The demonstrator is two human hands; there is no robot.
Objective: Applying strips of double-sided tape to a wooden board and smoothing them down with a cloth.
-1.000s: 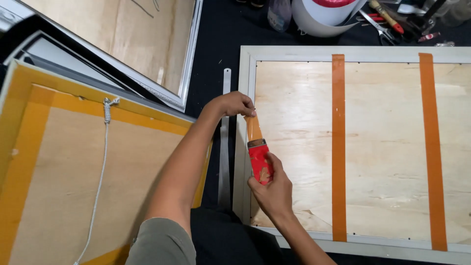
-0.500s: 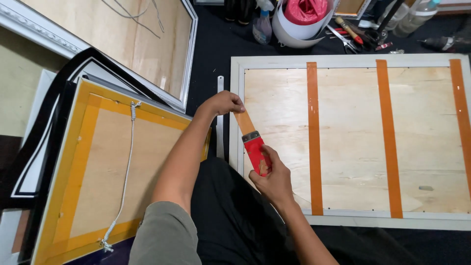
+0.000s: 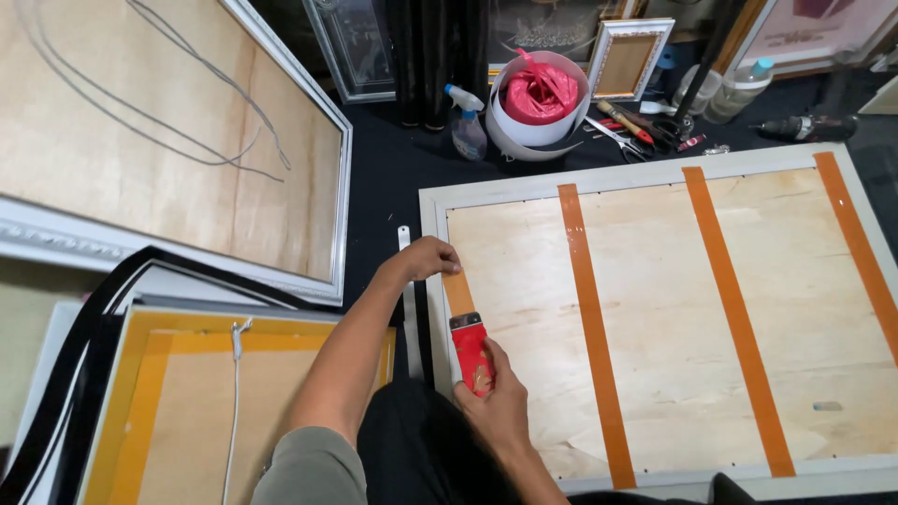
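A white picture frame lies face down with a plywood back crossed by three orange tape strips. My right hand grips a red tape dispenser near the frame's left edge. A short length of orange tape runs from the dispenser up to my left hand, which presses the tape's end onto the board at the frame's inner left edge.
A flat metal ruler lies just left of the frame. Another orange-taped frame back with a white cord sits lower left, a large wooden-backed frame upper left. A spray bottle, a white bucket with a red bag, tools and a drill lie beyond.
The view has swung up and left, showing more of the far floor. My hands keep the same hold, the tape still stretched between them along the frame's left edge.
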